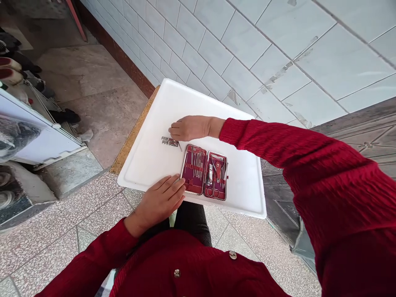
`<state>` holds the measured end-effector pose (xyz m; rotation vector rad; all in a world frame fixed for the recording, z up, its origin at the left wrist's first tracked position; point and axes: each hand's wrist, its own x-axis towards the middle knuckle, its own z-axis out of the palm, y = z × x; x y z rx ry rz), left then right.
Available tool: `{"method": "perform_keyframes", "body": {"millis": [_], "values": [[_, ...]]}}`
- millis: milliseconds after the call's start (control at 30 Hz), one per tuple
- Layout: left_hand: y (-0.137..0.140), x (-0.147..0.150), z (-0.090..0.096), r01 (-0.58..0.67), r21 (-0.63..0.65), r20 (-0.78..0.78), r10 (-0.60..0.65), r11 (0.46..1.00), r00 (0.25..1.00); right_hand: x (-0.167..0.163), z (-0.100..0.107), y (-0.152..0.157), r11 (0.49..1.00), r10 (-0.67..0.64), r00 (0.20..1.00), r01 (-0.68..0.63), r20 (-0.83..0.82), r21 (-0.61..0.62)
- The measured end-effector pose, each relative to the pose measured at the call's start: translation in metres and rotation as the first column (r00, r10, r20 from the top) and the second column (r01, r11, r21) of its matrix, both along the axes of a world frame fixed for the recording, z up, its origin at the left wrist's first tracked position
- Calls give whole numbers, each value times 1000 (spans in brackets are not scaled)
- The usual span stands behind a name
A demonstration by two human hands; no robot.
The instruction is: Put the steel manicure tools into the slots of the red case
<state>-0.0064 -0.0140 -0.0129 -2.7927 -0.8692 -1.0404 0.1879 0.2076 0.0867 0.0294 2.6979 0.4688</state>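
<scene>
An open manicure case [204, 193] with a dark red lining lies on a white board [148, 165]. Slim metal tools fill its left half; scissors [213, 192], nail clippers [210, 174] and other tools sit in its right half. My left hand [163, 200] rests flat at the board's near edge, fingertips at the case's lower left corner. Beyond the case, my right hand [188, 128] is bent low over the board with its fingers drawn together, fingertips hidden. Just beside it lie small shiny metal pieces [169, 141], too small to name surely, and a thin metal piece [180, 147].
The white board rests on a brown wooden surface [133, 128]. A tiled wall [213, 49] runs along the far side. On the left stands a white cabinet-like unit [46, 136], with shoes [10, 70] behind it. Speckled floor tiles [55, 222] lie below.
</scene>
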Motion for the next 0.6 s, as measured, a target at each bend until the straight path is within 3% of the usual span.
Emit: {"method": "perform_keyframes", "body": {"millis": [200, 267, 333, 400, 500, 567, 600], "values": [[0, -1, -2, 1, 3, 1, -1, 1000, 1000, 3, -6, -13, 980, -191, 954, 172, -230, -102], [1, 0, -4, 7, 4, 5, -7, 1000, 1000, 11, -3, -27, 944, -325, 886, 284, -330, -168], [1, 0, -4, 15, 6, 4, -15, 1000, 1000, 20, 2, -46, 871, -490, 778, 428, -393, -241], [2, 0, -4, 18, 14, 2, -18, 1000, 1000, 28, 6, -66, 735, -677, 630, 597, -380, -320], [3, 0, -3, 13, 29, 9, -13, 999, 1000, 36, 9, -91, 417, -908, 340, 792, -245, -446], [3, 1, -2, 10, 43, 22, -11, 999, 1000, 37, 8, -101, 206, -978, 166, 828, -124, -521], [3, 1, -2, 10, 50, 27, -11, 999, 1000, 36, 6, -104, 124, -992, 101, 821, -73, -557]]}}
